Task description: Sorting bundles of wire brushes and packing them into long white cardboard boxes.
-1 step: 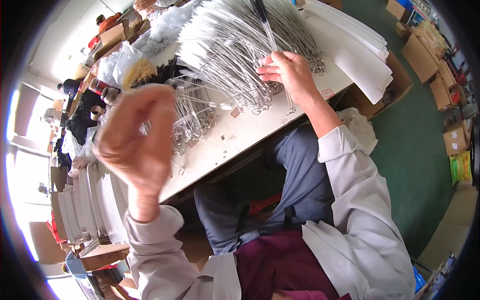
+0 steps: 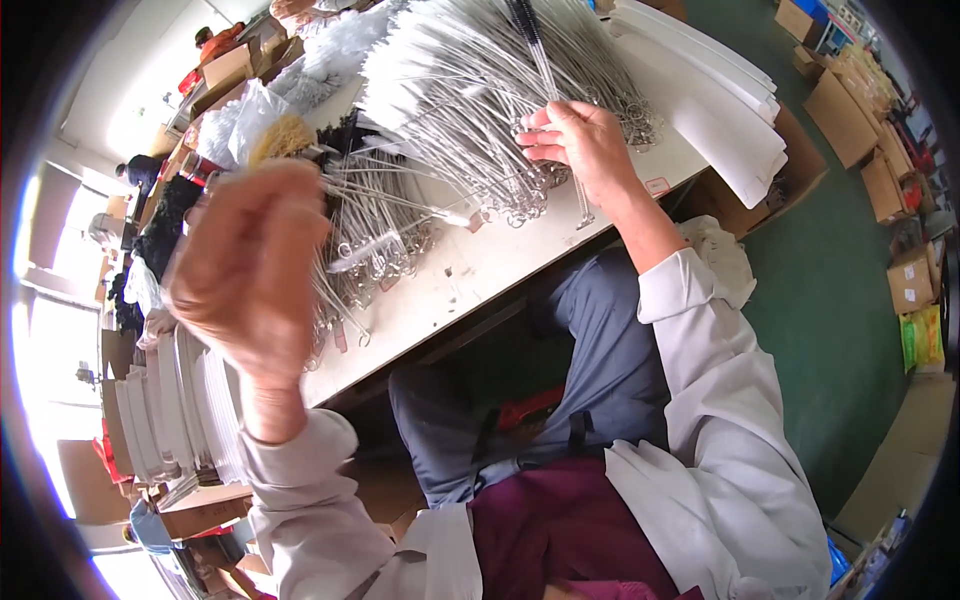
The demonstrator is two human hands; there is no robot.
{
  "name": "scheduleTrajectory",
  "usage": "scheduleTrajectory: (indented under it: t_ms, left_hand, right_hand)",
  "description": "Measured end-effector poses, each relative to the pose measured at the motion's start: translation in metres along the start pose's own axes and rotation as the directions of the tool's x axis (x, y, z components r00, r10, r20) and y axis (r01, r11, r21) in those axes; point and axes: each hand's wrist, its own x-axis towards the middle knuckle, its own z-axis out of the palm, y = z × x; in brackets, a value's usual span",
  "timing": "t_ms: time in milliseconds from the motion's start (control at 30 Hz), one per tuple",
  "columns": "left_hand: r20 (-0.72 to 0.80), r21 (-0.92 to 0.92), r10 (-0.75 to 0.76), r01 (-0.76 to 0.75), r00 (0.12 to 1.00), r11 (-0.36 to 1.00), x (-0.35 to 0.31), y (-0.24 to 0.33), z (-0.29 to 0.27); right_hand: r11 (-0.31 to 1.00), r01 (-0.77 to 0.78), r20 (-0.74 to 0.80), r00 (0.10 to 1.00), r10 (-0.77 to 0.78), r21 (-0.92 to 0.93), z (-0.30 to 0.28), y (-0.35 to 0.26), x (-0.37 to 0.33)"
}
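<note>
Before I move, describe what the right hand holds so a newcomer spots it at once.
Find the white worktable, then its big pile of pale-bristled wire brushes. At the pile's near edge, the person's right hand grips a black-bristled wire brush, perhaps more than one, pointing away over the pile. Its dark bristles set it apart from the pale ones around it.

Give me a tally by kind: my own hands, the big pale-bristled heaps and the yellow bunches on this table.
Hands: 2, your left hand and right hand
Big pale-bristled heap: 1
Yellow bunch: 1
Total: 4
</note>
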Motion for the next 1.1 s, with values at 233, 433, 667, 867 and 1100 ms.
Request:
scheduleTrajectory:
  t_ms: [233,433,667,867,1100]
  left_hand:
    - [0.055,-0.026,-0.211,0.213,0.976,0.977,0.057,-0.027,-0.064]
    - [0.216,0.007,-0.041,0.04,0.976,0.999,0.083,-0.047,-0.165]
    - [0.188,-0.097,-0.255,0.277,0.948,0.956,0.038,-0.023,-0.164]
    - [0.219,-0.212,-0.338,0.383,0.915,0.899,0.005,-0.02,-0.169]
    - [0.217,-0.232,-0.373,0.418,0.902,0.878,-0.017,-0.033,-0.172]
  right_hand:
    - [0.995,0.019,-0.005,1.0,-0.02,-0.099,0.001,0.0,0.004]
    - [0.975,0.159,0.01,0.987,-0.16,-0.155,0.021,-0.007,-0.01]
    - [0.941,0.017,0.28,0.956,0.083,-0.337,0.046,0.015,-0.053]
    - [0.947,-0.179,0.19,0.953,0.234,-0.268,0.073,0.035,-0.052]
    - [0.98,-0.109,0.123,0.984,0.13,-0.167,0.093,0.05,-0.021]
